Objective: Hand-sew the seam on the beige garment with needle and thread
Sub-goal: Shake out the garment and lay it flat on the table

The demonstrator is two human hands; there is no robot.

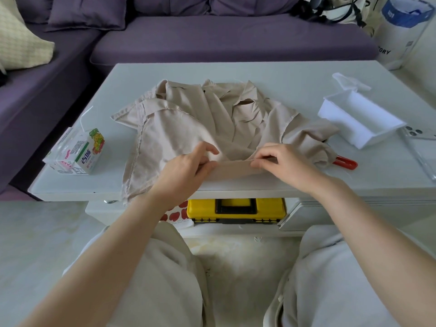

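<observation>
The beige garment [188, 119] lies crumpled on the white table [236, 72], one corner hanging over the near edge. My left hand [188, 166] pinches a folded edge of the garment near the table's front. My right hand [280, 161] pinches the same folded edge a little further right, so the fold is held taut between both hands. I cannot make out a needle or thread.
A juice carton [77, 154] stands at the table's left. A white box with its lid open [358, 119], a phone [422, 142] and a red-handled tool [344, 161] partly under the garment lie at the right. A yellow toolbox [236, 208] sits below. Purple sofa [212, 38] behind.
</observation>
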